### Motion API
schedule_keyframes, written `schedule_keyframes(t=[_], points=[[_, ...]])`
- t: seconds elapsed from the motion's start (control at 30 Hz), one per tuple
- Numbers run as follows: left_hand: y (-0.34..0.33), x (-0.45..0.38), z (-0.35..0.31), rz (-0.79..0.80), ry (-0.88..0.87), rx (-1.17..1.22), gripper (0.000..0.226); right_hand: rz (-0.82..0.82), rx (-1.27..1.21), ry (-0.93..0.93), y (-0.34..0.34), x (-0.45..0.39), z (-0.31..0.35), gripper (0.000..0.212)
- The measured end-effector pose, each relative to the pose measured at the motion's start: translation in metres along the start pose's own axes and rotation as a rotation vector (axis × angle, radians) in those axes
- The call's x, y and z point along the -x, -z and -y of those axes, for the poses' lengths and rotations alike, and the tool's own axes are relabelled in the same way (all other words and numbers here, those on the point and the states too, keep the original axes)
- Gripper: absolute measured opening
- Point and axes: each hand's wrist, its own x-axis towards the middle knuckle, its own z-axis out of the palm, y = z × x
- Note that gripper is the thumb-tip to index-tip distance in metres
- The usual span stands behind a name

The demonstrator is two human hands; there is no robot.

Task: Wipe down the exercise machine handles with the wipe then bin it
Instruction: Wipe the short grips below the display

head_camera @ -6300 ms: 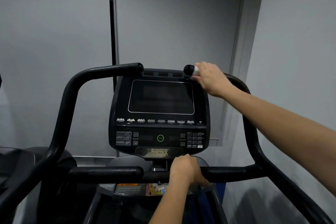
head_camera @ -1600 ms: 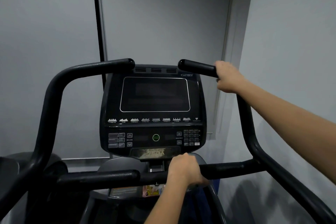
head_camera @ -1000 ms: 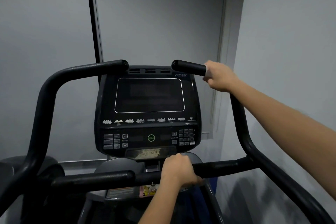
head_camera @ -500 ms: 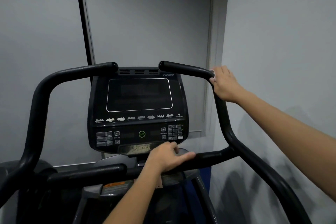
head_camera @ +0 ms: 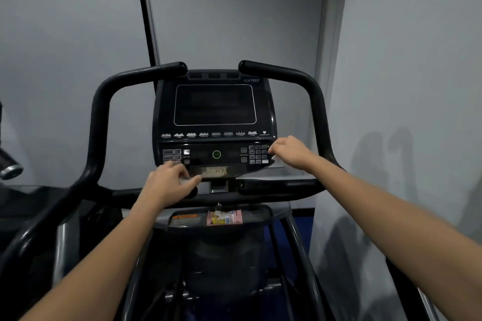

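The exercise machine has two black upper handles, the left one [head_camera: 146, 73] and the right one [head_camera: 284, 71], beside a dark console [head_camera: 214, 104], and a lower crossbar [head_camera: 276, 186]. My right hand [head_camera: 289, 151] hangs in the air in front of the console's lower right corner, off the handles. Its fingers are curled, and only a pale sliver of the wipe [head_camera: 269, 150] shows at the fingertips. My left hand [head_camera: 169, 182] lies over the crossbar's left grip with loose fingers and the thumb stretched out, holding nothing that I can see.
A grey wall [head_camera: 404, 86] stands close on the right. Part of another machine [head_camera: 10, 169] shows at the left edge. Below the crossbar, a tray [head_camera: 260, 219] holds a pink packet [head_camera: 224, 217]. The floor strip beside the machine is blue.
My right hand came off the upper right handle and dropped to the console's lower right corner. My left hand released its grip on the crossbar and shifted left, fingers loosened.
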Motion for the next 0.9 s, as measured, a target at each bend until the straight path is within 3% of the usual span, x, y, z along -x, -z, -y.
schedule_keyframes(t=[0.13,0.3,0.5,0.77,0.9], points=[[0.003,0.023,0.022,0.022,0.05,-0.01,0.042,0.134,0.171,-0.055,-0.028,0.006,-0.007,0.037],[-0.001,0.022,0.035,0.038,0.099,0.032,0.047,0.049,0.27,-0.104,-0.054,0.015,-0.021,0.045],[-0.009,0.013,0.066,0.336,0.13,-0.194,0.078,-0.052,0.318,-0.075,-0.079,0.007,-0.028,0.041],[-0.023,-0.01,0.081,0.316,0.088,-0.258,0.048,-0.182,0.276,0.017,-0.114,0.002,-0.039,0.042],[-0.026,-0.012,0.085,0.285,0.087,-0.25,0.041,-0.1,0.27,0.102,-0.11,0.013,-0.039,0.039]])
